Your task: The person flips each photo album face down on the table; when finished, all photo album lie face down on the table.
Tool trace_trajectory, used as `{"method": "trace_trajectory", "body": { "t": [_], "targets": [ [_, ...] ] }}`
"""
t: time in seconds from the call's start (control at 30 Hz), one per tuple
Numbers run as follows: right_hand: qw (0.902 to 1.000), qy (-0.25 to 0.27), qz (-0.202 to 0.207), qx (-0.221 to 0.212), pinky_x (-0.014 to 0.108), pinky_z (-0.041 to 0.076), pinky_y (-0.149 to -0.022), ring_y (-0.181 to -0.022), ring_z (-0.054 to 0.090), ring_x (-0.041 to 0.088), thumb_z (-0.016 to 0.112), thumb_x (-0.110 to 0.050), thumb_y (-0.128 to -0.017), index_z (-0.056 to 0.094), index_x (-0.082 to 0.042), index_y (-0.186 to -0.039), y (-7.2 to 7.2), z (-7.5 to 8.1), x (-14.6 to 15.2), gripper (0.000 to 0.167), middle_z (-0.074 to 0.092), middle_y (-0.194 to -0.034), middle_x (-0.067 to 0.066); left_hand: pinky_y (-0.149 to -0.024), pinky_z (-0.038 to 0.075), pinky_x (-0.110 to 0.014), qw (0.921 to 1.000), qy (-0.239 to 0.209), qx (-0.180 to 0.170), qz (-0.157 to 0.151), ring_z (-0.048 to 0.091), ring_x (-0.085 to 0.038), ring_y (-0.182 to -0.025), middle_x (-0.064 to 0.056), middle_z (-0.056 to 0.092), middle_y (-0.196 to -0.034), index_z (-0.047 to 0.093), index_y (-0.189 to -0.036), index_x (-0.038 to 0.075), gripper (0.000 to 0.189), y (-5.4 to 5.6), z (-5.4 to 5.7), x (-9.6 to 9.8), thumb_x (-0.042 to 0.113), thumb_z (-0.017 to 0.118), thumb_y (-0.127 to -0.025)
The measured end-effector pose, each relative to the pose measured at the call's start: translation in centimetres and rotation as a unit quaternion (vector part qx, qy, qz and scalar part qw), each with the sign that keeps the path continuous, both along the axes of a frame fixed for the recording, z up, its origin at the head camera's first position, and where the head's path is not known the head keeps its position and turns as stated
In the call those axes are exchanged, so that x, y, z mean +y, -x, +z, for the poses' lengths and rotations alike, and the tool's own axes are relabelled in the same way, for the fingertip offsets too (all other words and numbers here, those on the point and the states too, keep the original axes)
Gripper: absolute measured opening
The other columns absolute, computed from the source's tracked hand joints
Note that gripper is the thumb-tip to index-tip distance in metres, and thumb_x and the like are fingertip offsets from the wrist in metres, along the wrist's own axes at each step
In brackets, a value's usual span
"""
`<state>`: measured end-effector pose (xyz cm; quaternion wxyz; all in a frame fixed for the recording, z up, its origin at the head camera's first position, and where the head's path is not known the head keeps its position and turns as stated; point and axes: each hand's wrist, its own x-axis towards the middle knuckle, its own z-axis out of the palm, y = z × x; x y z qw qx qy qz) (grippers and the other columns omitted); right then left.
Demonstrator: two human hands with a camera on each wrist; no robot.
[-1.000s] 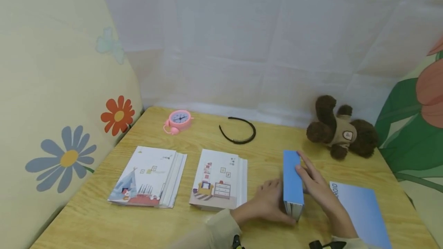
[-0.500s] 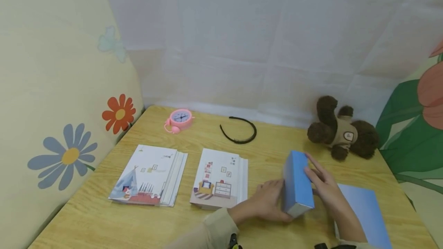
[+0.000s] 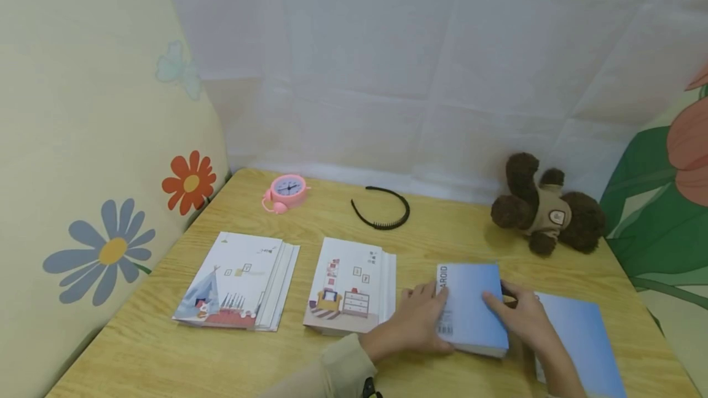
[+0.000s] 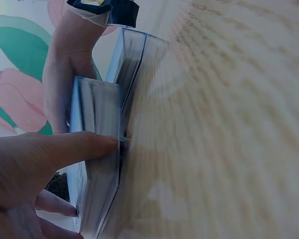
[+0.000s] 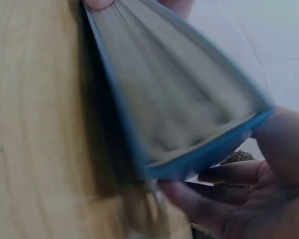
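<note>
A thick blue book (image 3: 472, 309) is held between both hands near the table's front right, its pale blue cover facing up. My left hand (image 3: 417, 324) grips the book's left side. In the left wrist view the thumb of my left hand (image 4: 35, 159) crosses the page edges. My right hand (image 3: 524, 318) holds the opposite side, thumb on the cover and fingers underneath. The right wrist view shows the book (image 5: 209, 154) with its blue spine toward the right palm and a dark shadow under it. Just right of it, a second blue book (image 3: 586, 336) lies flat, partly behind the right forearm.
Two piles of white illustrated books lie to the left, one far left (image 3: 238, 275) and one in the middle (image 3: 348, 284). Farther back are a pink alarm clock (image 3: 289, 190), a black headband (image 3: 394, 223) and a brown plush toy (image 3: 547, 210). A white cloth (image 3: 359, 66) hangs behind.
The book has turned from standing on edge, blue spine up, to nearly flat with its cover up. The right hand has moved lower and toward the front with it.
</note>
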<state>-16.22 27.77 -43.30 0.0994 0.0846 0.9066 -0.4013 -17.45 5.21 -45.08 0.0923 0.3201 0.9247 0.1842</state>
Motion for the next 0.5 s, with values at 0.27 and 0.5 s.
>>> {"method": "trace_trajectory", "body": {
  "t": [0.27, 0.5],
  "targets": [
    [0.9993, -0.032, 0.010, 0.015, 0.054, 0.050, -0.093, -0.116, 0.056, 0.049, 0.060, -0.039, -0.098, 0.043, 0.018, -0.139, 0.2, -0.8, -0.3, 0.072, 0.052, -0.132, 0.036, -0.104, 0.035, -0.046, 0.9992, 0.024, 0.030, 0.006, 0.041, -0.030, -0.135, -0.016, 0.037, -0.153, 0.045, -0.149, 0.008, 0.101, -0.1, -0.6, 0.1, 0.054, 0.086, -0.068],
    [0.9944, -0.106, -0.002, -0.002, 0.062, 0.046, -0.092, -0.117, 0.051, 0.055, 0.059, -0.040, -0.096, 0.044, 0.019, -0.137, -0.4, -0.2, -0.7, 0.073, 0.053, -0.129, 0.038, -0.107, 0.037, -0.049, 0.9994, 0.033, 0.011, -0.002, 0.036, -0.031, -0.139, -0.017, 0.032, -0.155, 0.041, -0.151, 0.010, 0.106, -1.1, 0.1, -1.0, 0.049, 0.089, -0.065]
  ]
}}
